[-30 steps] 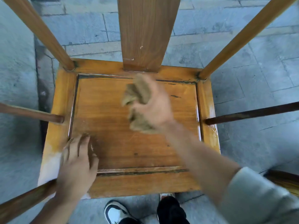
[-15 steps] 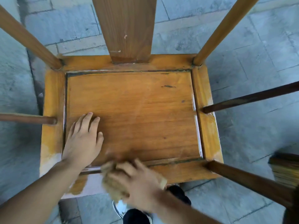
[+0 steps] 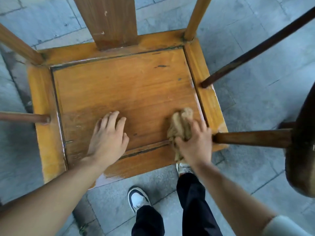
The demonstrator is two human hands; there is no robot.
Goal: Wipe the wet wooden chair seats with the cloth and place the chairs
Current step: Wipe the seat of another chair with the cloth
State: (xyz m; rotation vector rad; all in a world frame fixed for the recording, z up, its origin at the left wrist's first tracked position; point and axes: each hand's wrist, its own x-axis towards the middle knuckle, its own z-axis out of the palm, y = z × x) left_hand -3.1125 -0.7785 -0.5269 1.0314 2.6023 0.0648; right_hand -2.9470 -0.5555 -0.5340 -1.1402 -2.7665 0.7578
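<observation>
I look straight down on a wooden chair seat (image 3: 129, 86), an orange-brown panel inside a lighter frame. A wet sheen shows along its right edge and near front corner. My right hand (image 3: 194, 142) presses a crumpled tan cloth (image 3: 179, 125) onto the seat's front right corner. My left hand (image 3: 109, 135) lies flat on the front middle of the seat, fingers spread, holding nothing.
The chair's wide back slat (image 3: 109, 21) and posts rise at the far edge. Armrest bars (image 3: 252, 138) cross on the right and left. A dark rounded wooden piece (image 3: 301, 142) is at the right edge. Grey stone paving (image 3: 264, 167) and my shoes (image 3: 138, 200) lie below.
The right hand swept the cloth from the seat's back middle to the front edge, then right to the front right corner. The left hand shifted from the front left toward the front middle.
</observation>
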